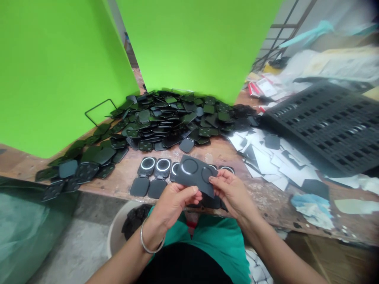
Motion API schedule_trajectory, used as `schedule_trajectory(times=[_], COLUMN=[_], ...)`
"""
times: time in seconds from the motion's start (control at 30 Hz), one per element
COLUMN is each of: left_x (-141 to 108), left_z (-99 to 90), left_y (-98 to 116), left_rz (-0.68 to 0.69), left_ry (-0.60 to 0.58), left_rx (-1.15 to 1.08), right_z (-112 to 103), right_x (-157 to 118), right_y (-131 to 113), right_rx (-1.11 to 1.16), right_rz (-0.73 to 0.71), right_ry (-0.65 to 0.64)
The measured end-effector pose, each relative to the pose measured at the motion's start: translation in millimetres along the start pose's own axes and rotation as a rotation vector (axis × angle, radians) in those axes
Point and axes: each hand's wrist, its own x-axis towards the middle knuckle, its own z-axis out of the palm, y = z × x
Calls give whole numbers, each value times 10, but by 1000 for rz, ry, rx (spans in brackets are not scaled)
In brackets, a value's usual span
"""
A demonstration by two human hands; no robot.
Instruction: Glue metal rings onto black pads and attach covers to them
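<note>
Between my two hands is a dark grey sheet (pixel 185 173) with ring-shaped marks, held tilted above the table's front edge. My left hand (pixel 179 199) pinches its lower edge with thumb and fingers. At the right edge, my right hand (pixel 229 189) grips it the same way. Beneath and beside the sheet lies a row of opened black hinged cases (pixel 156 177), each with a silvery ring on its upper half. The sheet hides the middle cases of the row.
A big heap of black square pieces (pixel 166 122) covers the table's back, before bright green panels (pixel 195 43). At right lie white and grey sheets (pixel 269 157), a black slotted tray (pixel 322 122) and a crumpled cloth (pixel 312 209). A white bucket (pixel 114 228) holding black pieces stands below.
</note>
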Motion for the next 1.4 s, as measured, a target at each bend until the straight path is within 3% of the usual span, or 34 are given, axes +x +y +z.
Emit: schedule_trajectory(times=[0.4,0.47,0.57,0.6,0.63,0.7,0.77,0.83,1.03,1.27,1.4], left_x=[-20,-20,-21,-25,-31,-51,-75,-95,-107,-76,-50], left_z=[22,8,-18,-23,-22,-4,29,61,87,150,182], left_y=[-10,-33,-69,-76,-79,-73,-62,-57,-91,-136,-161], left_rz=[76,113,193,221,246,284,315,336,320,270,177], left_ry=[-28,-10,70,98,117,124,98,61,-25,-88,-116], left_rx=[68,87,184,219,248,281,285,282,282,181,207], right_z=[-65,-68,-32,-12,10,49,75,84,57,13,-181], right_x=[43,25,-89,-145,-202,-306,-377,-412,-442,-468,-417], right_y=[105,129,96,71,44,-2,-26,-35,-51,-26,-133], right_rx=[-132,-275,-634,-749,-837,-904,-877,-827,-742,-643,-665], right_rz=[-5,-152,-659,-822,-939,-1015,-949,-849,-645,-549,-464], right_ry=[-46,17,211,221,180,12,-119,-147,-91,-48,42])
